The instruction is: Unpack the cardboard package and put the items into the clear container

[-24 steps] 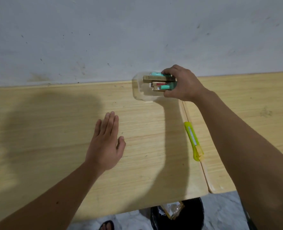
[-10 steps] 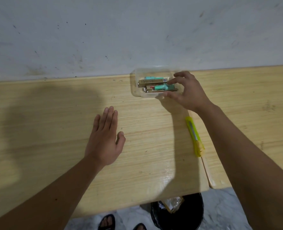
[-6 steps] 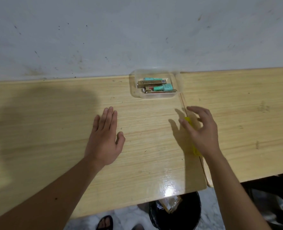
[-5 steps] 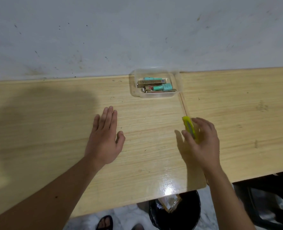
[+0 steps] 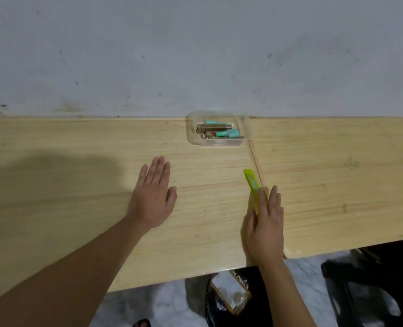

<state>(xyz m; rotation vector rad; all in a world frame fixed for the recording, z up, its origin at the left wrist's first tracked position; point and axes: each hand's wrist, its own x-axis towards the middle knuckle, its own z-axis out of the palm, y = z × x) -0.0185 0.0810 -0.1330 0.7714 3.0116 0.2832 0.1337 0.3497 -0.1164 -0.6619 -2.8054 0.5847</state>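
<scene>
The clear container point(image 5: 195, 140) stands at the back of the wooden table point(image 5: 77, 161) against the wall. Inside it lie a gold box point(image 5: 214, 126) and teal tubes point(image 5: 228, 133). My left hand point(image 5: 152, 197) rests flat on the table, fingers straight. My right hand point(image 5: 265, 223) lies flat over the near end of a yellow utility knife point(image 5: 251, 181), fingers straight along it and thumb beside it. The cardboard package sits below the table edge, in a black bin point(image 5: 231, 296).
A seam point(image 5: 254, 159) splits the table into two tops; the knife lies along it. A grey wall point(image 5: 195, 55) rises right behind the container. A dark chair point(image 5: 372, 286) stands at the lower right on the pale floor.
My right hand left the container, drew back toward me and settled flat on the yellow knife. The left hand stayed put. The container stays at the wall.
</scene>
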